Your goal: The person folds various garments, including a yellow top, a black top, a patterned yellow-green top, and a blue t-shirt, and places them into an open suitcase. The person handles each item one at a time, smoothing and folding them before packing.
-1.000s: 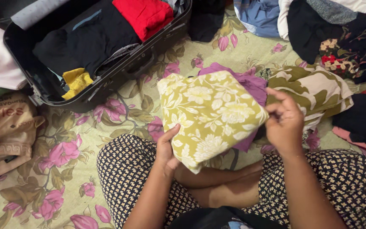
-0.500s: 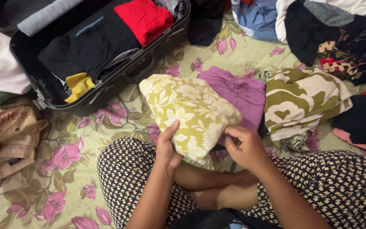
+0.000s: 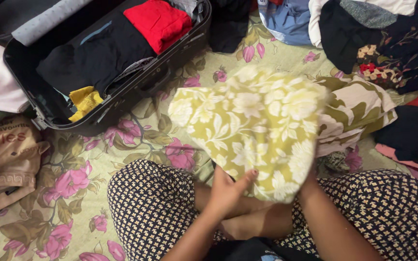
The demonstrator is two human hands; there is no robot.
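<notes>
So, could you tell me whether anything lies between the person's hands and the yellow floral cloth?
Nothing visible does: the left hand already grips the lower edge of the yellow floral cloth, and the right hand is hidden under its right side.

tan bag point(image 3: 3, 159) | far left edge, below suitcase point(image 3: 122, 104) | crumpled, red and brown print

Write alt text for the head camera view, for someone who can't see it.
A seated person's left hand grips a yellow floral cloth over their lap; the right hand is hidden under it. An open suitcase of folded clothes sits on the floral sheet.
</notes>
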